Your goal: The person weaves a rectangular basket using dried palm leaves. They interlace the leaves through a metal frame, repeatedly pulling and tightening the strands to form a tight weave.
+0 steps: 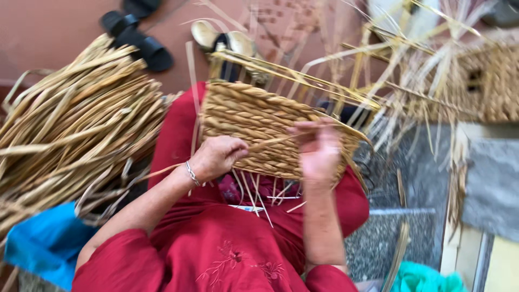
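Observation:
A half-woven straw basket panel (251, 116) rests on my lap, over my red dress (216, 238). My left hand (216, 157), with a thin bracelet at the wrist, is closed on a straw strand (270, 142) that runs across the panel's lower edge. My right hand (320, 148) is blurred; its fingers press against the weave at the right side and pinch the same strand near its far end. Loose strand ends hang below the panel between my hands.
A big heap of dry straw (70, 124) lies at my left. Black sandals (138, 32) and a pale sandal (221, 38) sit on the floor ahead. Another woven basket (486, 81) stands at the right. Blue cloth (46, 240) lies at lower left.

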